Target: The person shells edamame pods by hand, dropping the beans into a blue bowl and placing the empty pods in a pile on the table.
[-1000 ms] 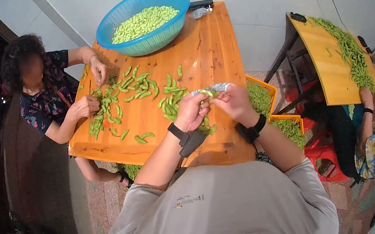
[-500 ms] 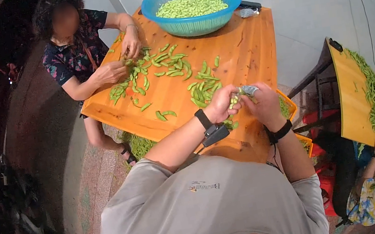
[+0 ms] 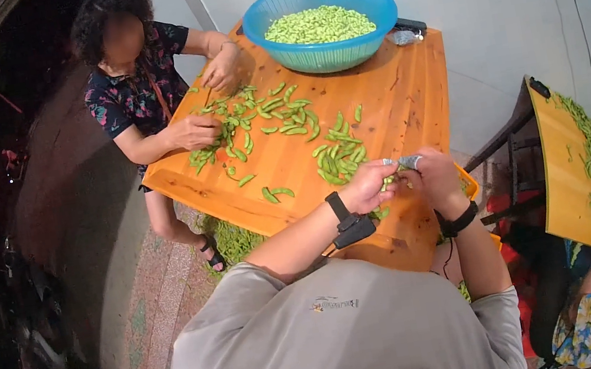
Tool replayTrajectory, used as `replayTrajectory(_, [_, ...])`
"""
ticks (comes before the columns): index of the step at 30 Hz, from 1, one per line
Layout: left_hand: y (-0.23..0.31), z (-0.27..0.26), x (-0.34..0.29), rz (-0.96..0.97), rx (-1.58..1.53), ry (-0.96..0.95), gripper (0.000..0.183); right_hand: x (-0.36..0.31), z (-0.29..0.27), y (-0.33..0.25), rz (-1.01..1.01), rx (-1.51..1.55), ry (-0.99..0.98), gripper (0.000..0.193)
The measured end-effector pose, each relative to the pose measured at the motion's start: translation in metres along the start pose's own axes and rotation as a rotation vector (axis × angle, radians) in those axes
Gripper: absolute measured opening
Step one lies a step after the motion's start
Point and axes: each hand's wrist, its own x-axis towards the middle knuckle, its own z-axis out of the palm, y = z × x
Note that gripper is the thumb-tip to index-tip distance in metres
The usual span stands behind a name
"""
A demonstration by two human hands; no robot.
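Note:
Above the near edge of the wooden table (image 3: 401, 121), my left hand (image 3: 369, 187) curls round some pale green shelled beans (image 3: 388, 183). A small whitish wrap shows at its fingertip. Close by on the right, my right hand (image 3: 440, 181) has its fingers bent inward, with a grey covering (image 3: 409, 162) on one digit. What its fingers pinch, if anything, is hidden. Just beyond my hands lies a heap of green soybean pods (image 3: 340, 156), with a few more pods beneath my left hand.
A blue plastic basin (image 3: 325, 56) of shelled beans stands at the far end. At the left, another person's hands (image 3: 198, 132) work among pods. Orange crates (image 3: 472, 186) stand beside the table on the right. Farther right, a person sits at a yellow table (image 3: 559, 166) with pods.
The whole view has shifted, so the table and basin sit lower and further right. My hands have drawn slightly apart. The other person's far hand has lifted away from the near one.

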Motion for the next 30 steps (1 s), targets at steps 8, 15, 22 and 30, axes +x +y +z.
replayTrajectory(8, [-0.005, -0.002, -0.001, -0.007, -0.174, -0.085, 0.023, 0.002, 0.001, -0.003, -0.134, -0.164, -0.003, 0.01])
replayTrajectory(15, [-0.01, 0.007, 0.001, 0.078, -0.072, -0.031, 0.017, 0.0, -0.001, -0.006, 0.064, 0.2, 0.054, 0.01])
replayTrajectory(22, [-0.001, 0.03, -0.011, 0.075, -0.044, 0.111, 0.009, -0.005, 0.004, -0.025, 0.273, 0.274, 0.292, 0.009])
replayTrajectory(30, [0.0, -0.004, -0.028, 0.023, -0.135, -0.068, 0.012, -0.038, -0.04, 0.056, 0.39, -0.415, 0.1, 0.013])
